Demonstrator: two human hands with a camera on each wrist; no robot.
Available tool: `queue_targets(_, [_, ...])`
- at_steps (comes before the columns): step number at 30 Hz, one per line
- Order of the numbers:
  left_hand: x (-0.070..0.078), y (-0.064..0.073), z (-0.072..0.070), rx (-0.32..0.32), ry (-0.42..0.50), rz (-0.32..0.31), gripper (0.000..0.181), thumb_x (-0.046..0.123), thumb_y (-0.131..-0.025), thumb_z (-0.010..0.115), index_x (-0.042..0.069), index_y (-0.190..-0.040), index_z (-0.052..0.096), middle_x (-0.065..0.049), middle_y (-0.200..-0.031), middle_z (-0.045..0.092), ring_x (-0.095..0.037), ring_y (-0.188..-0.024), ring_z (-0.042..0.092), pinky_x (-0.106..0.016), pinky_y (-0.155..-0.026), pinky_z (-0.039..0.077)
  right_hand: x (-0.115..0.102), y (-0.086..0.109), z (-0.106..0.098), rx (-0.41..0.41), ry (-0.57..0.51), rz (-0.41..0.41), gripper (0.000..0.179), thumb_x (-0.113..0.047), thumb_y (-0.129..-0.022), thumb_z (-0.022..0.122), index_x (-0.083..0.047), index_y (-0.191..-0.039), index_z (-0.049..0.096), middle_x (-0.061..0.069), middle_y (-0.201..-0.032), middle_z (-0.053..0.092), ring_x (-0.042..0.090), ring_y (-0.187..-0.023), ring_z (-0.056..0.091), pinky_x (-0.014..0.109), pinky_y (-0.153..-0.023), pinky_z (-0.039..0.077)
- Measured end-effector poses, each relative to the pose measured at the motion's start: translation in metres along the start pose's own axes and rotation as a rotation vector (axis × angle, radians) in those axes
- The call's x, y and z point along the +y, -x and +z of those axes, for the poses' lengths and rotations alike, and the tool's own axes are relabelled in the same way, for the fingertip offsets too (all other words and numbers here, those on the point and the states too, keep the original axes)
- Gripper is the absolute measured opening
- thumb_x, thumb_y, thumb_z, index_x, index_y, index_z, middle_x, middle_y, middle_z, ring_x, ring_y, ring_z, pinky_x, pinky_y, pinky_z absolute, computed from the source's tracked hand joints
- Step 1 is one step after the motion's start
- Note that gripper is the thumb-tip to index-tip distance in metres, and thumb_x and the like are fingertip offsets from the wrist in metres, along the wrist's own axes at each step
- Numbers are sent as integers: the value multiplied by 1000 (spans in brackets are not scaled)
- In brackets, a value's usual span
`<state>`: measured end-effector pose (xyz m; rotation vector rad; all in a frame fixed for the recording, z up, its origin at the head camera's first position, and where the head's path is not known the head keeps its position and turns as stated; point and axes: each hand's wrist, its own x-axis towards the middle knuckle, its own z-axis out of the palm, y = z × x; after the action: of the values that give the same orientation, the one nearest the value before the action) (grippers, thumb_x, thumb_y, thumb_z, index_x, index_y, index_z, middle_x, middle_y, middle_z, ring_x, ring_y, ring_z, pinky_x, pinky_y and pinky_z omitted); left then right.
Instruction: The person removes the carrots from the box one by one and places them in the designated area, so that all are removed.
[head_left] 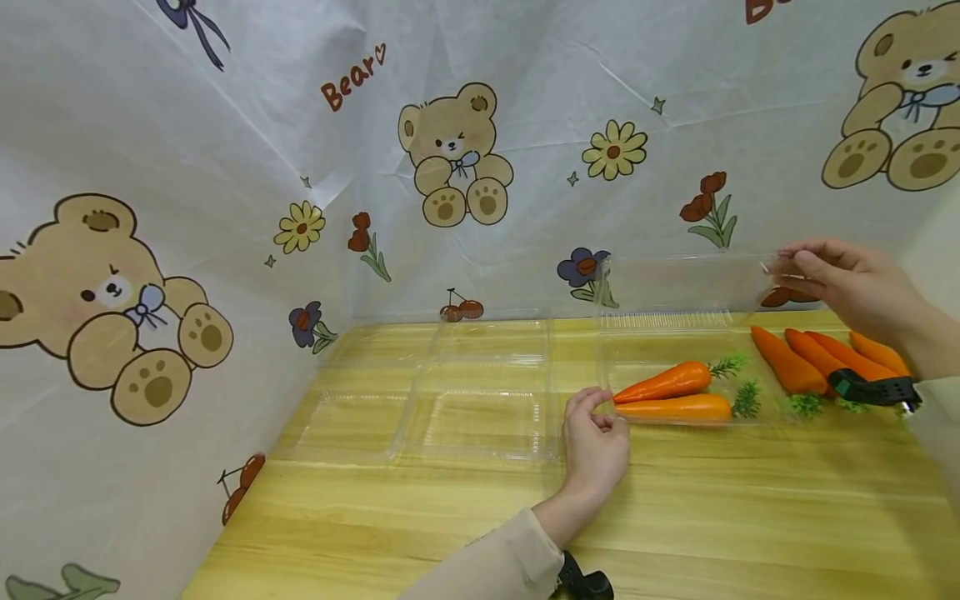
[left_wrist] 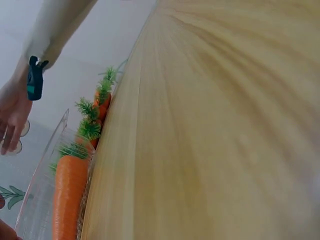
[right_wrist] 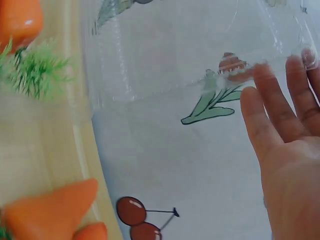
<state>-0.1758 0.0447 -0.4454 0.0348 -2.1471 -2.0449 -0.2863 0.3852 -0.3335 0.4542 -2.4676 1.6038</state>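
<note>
A clear plastic clamshell box [head_left: 667, 346] stands with its lid [head_left: 675, 283] raised. Two orange carrots [head_left: 671, 382] with green tops lie inside, tips toward the left. My left hand [head_left: 596, 442] pinches the box's left front edge between thumb and finger; in the left wrist view only a bit of that hand shows at the lower left corner. My right hand [head_left: 851, 275] touches the right end of the raised lid. In the right wrist view, the fingers [right_wrist: 280, 105] are fairly straight against the lid's edge.
Several more carrots [head_left: 783, 362] lie right of the box, under my right forearm. Other clear plastic boxes [head_left: 480, 417] stand open on the left of the wooden table [head_left: 675, 517]. A bear-printed sheet [head_left: 540, 100] hangs behind and at the left.
</note>
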Motion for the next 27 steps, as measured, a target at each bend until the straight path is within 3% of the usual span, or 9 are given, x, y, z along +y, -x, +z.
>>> queue_targets(5, [0, 0, 0, 3, 2, -3, 29, -7, -88, 62, 4, -114, 72, 6, -130, 56, -3, -74, 53, -16, -63, 48, 9, -10, 4, -66, -399, -111, 33, -15, -111, 42, -7, -139, 56, -7, -122, 70, 1, -112, 68, 9, -88, 54])
queue_targets(9, [0, 0, 0, 4, 1, -2, 29, -6, -88, 63, 4, -113, 72, 10, -127, 55, -3, -73, 53, -16, -63, 48, 17, -16, 10, -96, -563, -129, 34, -12, -111, 40, -7, -141, 54, -4, -126, 69, 4, -115, 68, 14, -90, 56])
queue_targets(11, [0, 0, 0, 6, -1, -2, 29, -6, -88, 63, 5, -113, 73, 10, -127, 56, -3, -73, 53, -16, -63, 48, 21, -17, 13, -109, -592, -118, 35, -13, -111, 39, -8, -143, 52, -5, -128, 69, 4, -117, 68, 14, -90, 56])
queue_targets(16, [-1, 1, 0, 10, 1, -7, 29, -5, -87, 64, 7, -112, 73, 10, -127, 56, -3, -72, 54, -16, -63, 48, 31, -22, 22, -87, -508, -30, 42, -24, -112, 40, -12, -151, 38, -14, -133, 60, -2, -115, 63, 11, -88, 54])
queue_targets(19, [-1, 0, 0, 8, 3, -5, 29, -6, -87, 64, 6, -112, 73, 8, -128, 57, -3, -72, 53, -16, -63, 49, 37, -25, 28, -63, -396, 78, 58, -36, -110, 41, -16, -162, 24, -6, -150, 48, -4, -120, 57, 8, -89, 52])
queue_targets(22, [-1, 0, 0, 7, 10, -3, 29, -6, -87, 64, 5, -113, 73, 6, -129, 57, -3, -72, 53, -16, -64, 49, 41, -28, 33, -73, -263, 185, 73, -48, -108, 37, -19, -168, 8, -1, -170, 25, 4, -142, 43, 14, -107, 45])
queue_targets(24, [-1, 0, 0, 5, 16, -5, 29, -6, -87, 64, 5, -113, 73, 6, -129, 57, -3, -73, 53, -16, -64, 49, 44, -29, 36, -88, -219, 246, 80, -54, -106, 36, -18, -167, 1, 3, -175, 11, 14, -153, 31, 22, -117, 37])
queue_targets(25, [0, 0, 0, 5, 18, -6, 29, -6, -88, 64, 5, -113, 73, 5, -129, 57, -3, -73, 53, -16, -64, 49, 46, -29, 37, -97, -189, 267, 82, -56, -105, 36, -17, -167, 0, 4, -175, 9, 16, -153, 30, 24, -117, 35])
queue_targets(27, [0, 0, 0, 4, 23, -8, 29, -6, -88, 64, 4, -113, 73, 3, -131, 57, -3, -73, 53, -15, -63, 48, 49, -29, 39, -104, -224, 303, 86, -57, -104, 38, -14, -167, -2, 0, -171, 23, 10, -146, 40, 23, -113, 41])
